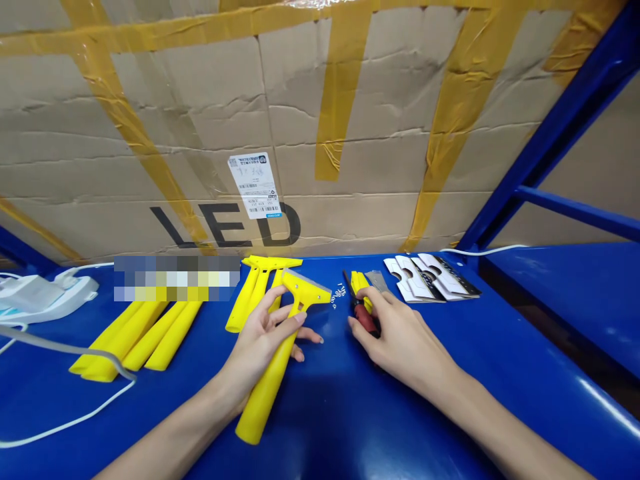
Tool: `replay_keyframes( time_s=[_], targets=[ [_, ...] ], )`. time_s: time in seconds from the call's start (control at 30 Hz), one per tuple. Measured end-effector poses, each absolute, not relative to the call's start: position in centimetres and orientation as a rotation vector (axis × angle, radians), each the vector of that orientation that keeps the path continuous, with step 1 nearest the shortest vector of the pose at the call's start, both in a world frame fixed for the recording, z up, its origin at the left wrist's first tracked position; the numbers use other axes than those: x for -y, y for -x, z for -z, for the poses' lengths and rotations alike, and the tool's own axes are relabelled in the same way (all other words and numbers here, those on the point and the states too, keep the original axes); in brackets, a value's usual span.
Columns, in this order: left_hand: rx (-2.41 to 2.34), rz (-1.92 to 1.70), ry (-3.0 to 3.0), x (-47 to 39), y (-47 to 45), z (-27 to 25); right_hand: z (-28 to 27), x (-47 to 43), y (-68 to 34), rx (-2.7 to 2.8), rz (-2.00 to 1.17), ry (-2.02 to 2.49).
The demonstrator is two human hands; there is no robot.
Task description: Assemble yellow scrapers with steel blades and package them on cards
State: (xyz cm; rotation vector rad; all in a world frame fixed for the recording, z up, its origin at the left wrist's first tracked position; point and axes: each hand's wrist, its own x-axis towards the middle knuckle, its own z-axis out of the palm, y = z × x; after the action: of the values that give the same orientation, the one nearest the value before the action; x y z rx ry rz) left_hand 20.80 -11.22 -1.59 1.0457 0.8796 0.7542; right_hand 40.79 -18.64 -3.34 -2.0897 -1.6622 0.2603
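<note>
A yellow scraper [270,380] with a wide head and a thin grey blade edge is gripped in my left hand [270,327], its handle slanting down toward me. My right hand [393,327] is closed around a screwdriver [364,317] with a red and black handle, its dark shaft pointing up and away. Several small screws [340,291] lie on the blue surface between the hands. Behind the left hand rest more yellow scrapers [257,293]. Just beyond the right hand are small yellow pieces [357,281] and a greyish clear packet [377,280].
Several yellow handles [120,333] lie at the left, their far ends pixelated. A white power strip [50,300] and cables [75,347] are at the far left. White and black cards [425,277] lie at right. A large cardboard box [200,133] and blue frame [545,133] stand behind.
</note>
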Motion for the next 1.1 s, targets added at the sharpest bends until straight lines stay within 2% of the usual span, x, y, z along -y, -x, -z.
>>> replay_keyframes(
  time_s=[0.13,0.3,0.47,0.63,1.1],
  targets=[
    [-0.869,-0.733,-1.082,11.3,-21.1,1.5,2.6,18.7,-41.9,1.631,-0.191,2.055],
    [-0.868,-0.715,-1.111,11.2,-22.0,0.8,1.6,18.8,-46.1,1.382,0.081,2.04],
    [-0.787,-0.681,-1.151,11.0,-24.3,0.3,1.5,19.1,-49.7,1.39,0.055,2.082],
    [-0.722,-0.667,-1.14,11.4,-27.0,-0.1,2.1,19.3,-50.7,1.432,0.205,2.275],
    [-0.668,-0.649,-1.133,11.0,-27.8,1.0,3.0,19.2,-54.3,1.341,-0.025,2.475]
  ],
)
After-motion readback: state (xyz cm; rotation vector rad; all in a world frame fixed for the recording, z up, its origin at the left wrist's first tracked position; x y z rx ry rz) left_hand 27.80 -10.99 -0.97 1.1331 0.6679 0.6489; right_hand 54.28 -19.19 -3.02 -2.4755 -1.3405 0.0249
